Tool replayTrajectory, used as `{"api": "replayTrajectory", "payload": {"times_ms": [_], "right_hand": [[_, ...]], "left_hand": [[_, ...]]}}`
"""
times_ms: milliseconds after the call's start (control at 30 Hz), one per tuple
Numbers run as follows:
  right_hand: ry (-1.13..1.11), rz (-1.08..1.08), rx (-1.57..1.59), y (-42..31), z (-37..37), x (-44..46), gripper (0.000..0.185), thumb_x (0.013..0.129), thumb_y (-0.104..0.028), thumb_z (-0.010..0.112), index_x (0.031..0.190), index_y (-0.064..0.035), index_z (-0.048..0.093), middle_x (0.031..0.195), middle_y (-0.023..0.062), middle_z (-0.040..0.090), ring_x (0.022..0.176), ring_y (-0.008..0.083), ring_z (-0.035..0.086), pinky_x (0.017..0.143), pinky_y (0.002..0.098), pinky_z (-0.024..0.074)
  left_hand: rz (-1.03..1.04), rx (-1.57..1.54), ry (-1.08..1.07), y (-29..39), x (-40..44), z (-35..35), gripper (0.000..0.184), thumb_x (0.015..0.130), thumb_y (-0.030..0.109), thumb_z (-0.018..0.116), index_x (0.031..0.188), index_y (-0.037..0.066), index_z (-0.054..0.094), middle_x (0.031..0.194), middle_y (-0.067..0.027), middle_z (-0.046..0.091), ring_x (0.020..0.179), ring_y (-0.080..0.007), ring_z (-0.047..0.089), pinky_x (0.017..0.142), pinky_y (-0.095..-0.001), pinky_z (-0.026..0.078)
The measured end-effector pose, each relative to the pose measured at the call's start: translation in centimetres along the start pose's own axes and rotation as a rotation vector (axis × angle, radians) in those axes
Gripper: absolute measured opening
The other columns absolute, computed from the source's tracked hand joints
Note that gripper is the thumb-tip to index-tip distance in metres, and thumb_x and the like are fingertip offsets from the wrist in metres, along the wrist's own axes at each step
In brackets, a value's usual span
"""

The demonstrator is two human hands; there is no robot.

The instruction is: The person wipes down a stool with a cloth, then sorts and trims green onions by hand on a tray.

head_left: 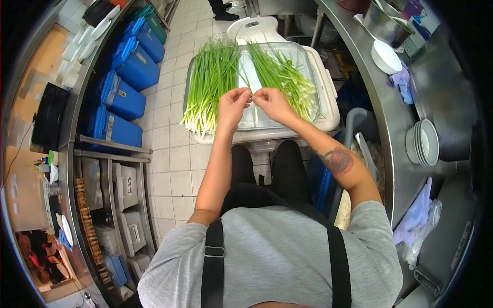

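Observation:
Close together over a clear tray (267, 122), both hands pinch a single green onion (247, 79). My left hand (234, 106) has its thumb and fingertips closed on the stalk, and my right hand (274, 105) grips it right beside them. A thick pile of green onions (209, 82) lies to the left, white ends toward me. To the right is a second, more spread-out pile of green onions (287, 77). A pale strip of the tray shows between the piles. The tray rests on a whitish bin (330, 105).
A white stool (264, 30) stands beyond the tray. Blue lidded bins (136, 64) line the left under a shelf. At right, a steel counter (377, 105) carries a white bowl (386, 56), stacked bowls (422, 142) and cloths. Another person's shoe (226, 16) shows at the top.

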State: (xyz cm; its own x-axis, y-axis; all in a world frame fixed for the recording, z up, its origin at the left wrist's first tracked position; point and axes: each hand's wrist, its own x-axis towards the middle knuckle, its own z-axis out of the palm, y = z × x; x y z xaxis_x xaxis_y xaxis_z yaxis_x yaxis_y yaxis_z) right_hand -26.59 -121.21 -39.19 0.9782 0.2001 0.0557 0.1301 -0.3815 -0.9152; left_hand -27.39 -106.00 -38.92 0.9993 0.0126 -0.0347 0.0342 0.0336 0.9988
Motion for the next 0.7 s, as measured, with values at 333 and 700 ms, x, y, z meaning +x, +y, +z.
{"api": "replayTrajectory", "payload": {"times_ms": [333,700], "right_hand": [[-0.121,-0.039,0.319,1.3,0.6,0.4,0.023,0.080,-0.020,0.063,0.084,0.0023,0.065,0.072,0.0057,0.064,0.068,0.0096,0.058,0.062,0.0246,0.0451],[0.119,-0.196,-0.328,1.5,-3.8,1.7,0.019,0.075,-0.017,0.060,0.082,-0.0006,0.067,0.075,0.0160,0.066,0.070,0.0258,0.064,0.068,0.0346,0.0499]], "left_hand": [[-0.053,-0.176,0.060,1.0,0.4,-0.4,0.018,0.077,0.004,0.066,0.092,-0.002,0.059,0.080,-0.0056,0.063,0.065,-0.0093,0.057,0.057,-0.0194,0.046],[0.078,0.328,0.294,0.5,1.5,-2.3,0.022,0.068,0.007,0.069,0.087,-0.004,0.065,0.067,-0.0103,0.065,0.057,-0.0149,0.060,0.056,-0.0282,0.048]]}}
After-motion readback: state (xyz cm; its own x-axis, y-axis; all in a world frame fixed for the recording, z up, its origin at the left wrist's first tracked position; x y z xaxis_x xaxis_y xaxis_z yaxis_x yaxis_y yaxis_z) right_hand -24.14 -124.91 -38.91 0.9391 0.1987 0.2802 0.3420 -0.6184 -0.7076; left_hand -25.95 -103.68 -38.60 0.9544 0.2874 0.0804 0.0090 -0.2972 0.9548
